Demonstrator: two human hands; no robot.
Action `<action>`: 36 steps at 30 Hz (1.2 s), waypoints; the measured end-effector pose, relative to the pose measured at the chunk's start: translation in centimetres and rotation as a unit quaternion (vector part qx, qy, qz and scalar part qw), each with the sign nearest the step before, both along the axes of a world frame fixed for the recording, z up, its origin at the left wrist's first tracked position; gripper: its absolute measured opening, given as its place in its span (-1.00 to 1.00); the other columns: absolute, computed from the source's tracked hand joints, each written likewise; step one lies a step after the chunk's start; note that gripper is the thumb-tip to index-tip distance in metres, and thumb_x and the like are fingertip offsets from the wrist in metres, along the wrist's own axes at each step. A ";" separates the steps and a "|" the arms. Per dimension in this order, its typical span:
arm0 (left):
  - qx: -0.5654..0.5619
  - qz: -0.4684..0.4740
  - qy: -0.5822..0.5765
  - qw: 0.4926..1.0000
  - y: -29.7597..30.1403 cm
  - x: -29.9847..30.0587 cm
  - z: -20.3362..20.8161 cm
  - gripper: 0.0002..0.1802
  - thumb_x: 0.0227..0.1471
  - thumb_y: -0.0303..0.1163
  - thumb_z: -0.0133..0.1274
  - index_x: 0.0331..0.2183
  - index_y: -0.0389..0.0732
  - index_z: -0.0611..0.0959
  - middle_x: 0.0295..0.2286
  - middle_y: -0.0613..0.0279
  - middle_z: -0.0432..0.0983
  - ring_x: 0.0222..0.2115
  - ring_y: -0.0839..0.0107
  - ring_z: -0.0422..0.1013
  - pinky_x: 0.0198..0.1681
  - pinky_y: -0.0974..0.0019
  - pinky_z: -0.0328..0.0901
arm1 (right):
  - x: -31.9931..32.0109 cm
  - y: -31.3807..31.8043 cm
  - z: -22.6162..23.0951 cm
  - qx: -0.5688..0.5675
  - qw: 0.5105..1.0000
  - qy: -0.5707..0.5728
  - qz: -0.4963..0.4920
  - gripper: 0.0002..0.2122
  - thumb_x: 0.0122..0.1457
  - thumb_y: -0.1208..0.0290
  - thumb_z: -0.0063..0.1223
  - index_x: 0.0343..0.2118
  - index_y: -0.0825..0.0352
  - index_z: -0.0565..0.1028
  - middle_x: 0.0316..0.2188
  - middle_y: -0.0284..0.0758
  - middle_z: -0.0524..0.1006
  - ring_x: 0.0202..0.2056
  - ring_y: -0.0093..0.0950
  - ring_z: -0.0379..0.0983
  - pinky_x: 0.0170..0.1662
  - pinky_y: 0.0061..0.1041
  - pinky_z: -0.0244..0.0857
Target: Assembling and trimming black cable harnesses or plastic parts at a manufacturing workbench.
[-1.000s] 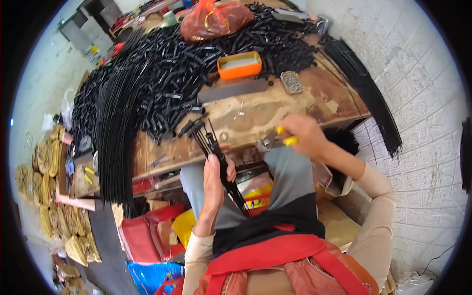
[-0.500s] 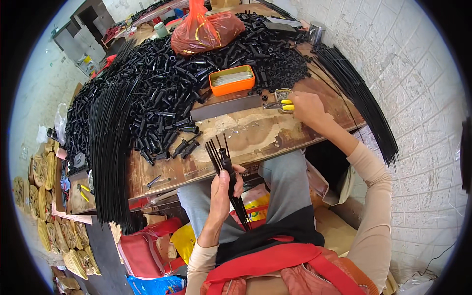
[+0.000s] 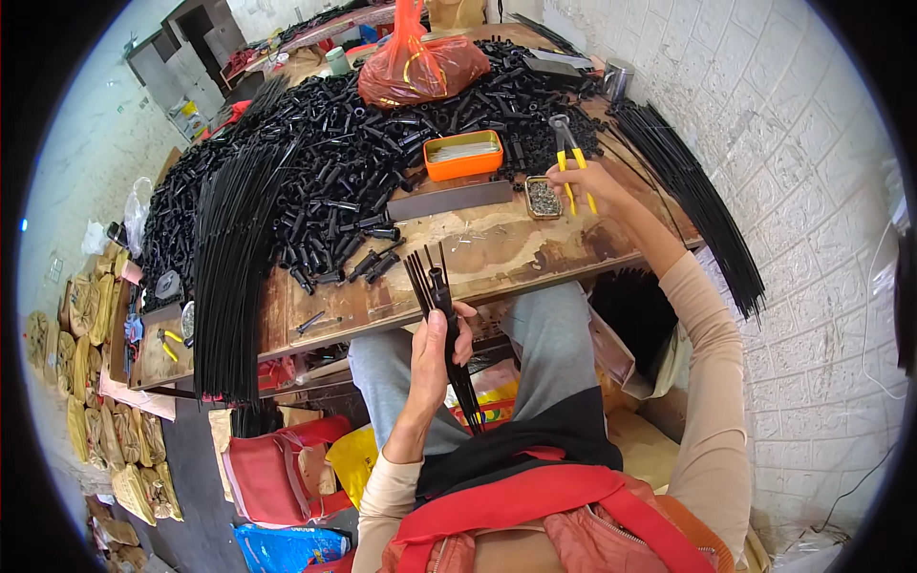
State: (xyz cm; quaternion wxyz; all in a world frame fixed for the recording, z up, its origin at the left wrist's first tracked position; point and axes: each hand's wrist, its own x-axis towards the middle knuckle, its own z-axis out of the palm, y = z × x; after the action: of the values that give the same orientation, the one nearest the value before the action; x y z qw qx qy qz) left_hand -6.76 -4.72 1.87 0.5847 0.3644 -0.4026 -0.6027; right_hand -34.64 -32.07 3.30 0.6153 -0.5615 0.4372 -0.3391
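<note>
My left hand [image 3: 430, 358] is closed around a bundle of thin black rods [image 3: 467, 401], just past the table's front edge. A black tubular plastic part [image 3: 438, 286] stands up among the rod tips in the same grip. Over the right part of the table, my right hand [image 3: 597, 183] holds pincers [image 3: 562, 134] by their yellow handles, jaws pointing up and away. Close beside that hand lies a small tray [image 3: 528, 205] of tiny metal pieces. Whether the pincer jaws hold anything is too small to tell.
Black tubular parts [image 3: 334, 153] form a large heap, with a red plastic bag [image 3: 420, 72] on top. An orange tin [image 3: 465, 167] stands behind a grey bar [image 3: 449, 201]. Long black rods lie at left [image 3: 229, 277] and right [image 3: 688, 201]. A second yellow-handled tool [image 3: 170, 346] lies far left.
My right hand has lifted the pincers from the small tray and turned them upright, uncovering the tray. My left hand keeps its hold on the rods. The view has shifted slightly.
</note>
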 end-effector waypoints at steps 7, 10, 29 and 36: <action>-0.002 0.013 0.004 1.000 1.2 0.5 0.3 -0.41 0.31 0.09 -0.32 -0.20 -0.31 0.46 -0.65 0.43 0.17 -0.67 0.63 0.08 -0.58 0.50 0.04 | 1.8 4.2 0.0 0.102 0.985 -0.134 -0.031 -0.80 0.14 0.45 0.14 -0.18 0.31 0.46 -0.39 -0.31 0.56 -0.39 -0.51 0.52 -0.29 -0.55 0.45; -0.007 0.017 -0.002 1.000 1.1 0.6 0.4 -0.42 0.31 0.09 -0.33 -0.20 -0.30 0.45 -0.65 0.43 0.17 -0.67 0.63 0.08 -0.58 0.50 0.04 | 3.4 7.8 -1.0 0.125 0.969 -0.212 0.005 -0.82 0.15 0.46 0.11 -0.19 0.32 0.45 -0.38 -0.30 0.54 -0.39 -0.49 0.52 -0.28 -0.54 0.46; -0.059 -0.025 -0.025 0.998 2.5 0.0 0.9 -0.38 0.34 0.01 -0.38 0.10 -0.35 0.34 -0.49 0.34 0.31 -0.58 0.61 0.15 -0.50 0.52 0.12 | 11.5 25.2 2.4 -0.014 0.959 -0.271 0.077 -0.91 0.16 0.66 0.10 -0.30 0.43 0.44 -0.36 -0.25 0.53 -0.28 -0.45 0.53 -0.16 -0.48 0.42; -0.077 -0.044 -0.047 0.995 2.5 -0.3 1.1 -0.33 0.34 0.05 -0.40 0.10 -0.37 0.37 -0.55 0.38 0.29 -0.59 0.62 0.16 -0.50 0.51 0.13 | 11.4 25.6 2.3 -0.039 0.966 -0.249 0.058 -0.90 0.18 0.65 0.07 -0.25 0.44 0.45 -0.29 -0.25 0.54 -0.27 -0.52 0.49 -0.15 -0.51 0.39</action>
State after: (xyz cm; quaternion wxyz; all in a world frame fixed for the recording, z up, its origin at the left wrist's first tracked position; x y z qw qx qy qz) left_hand -7.07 -2.25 2.97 0.5643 0.3284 -0.4906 -0.5771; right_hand -23.28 -6.48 5.64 0.7015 -0.5072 0.2231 -0.4483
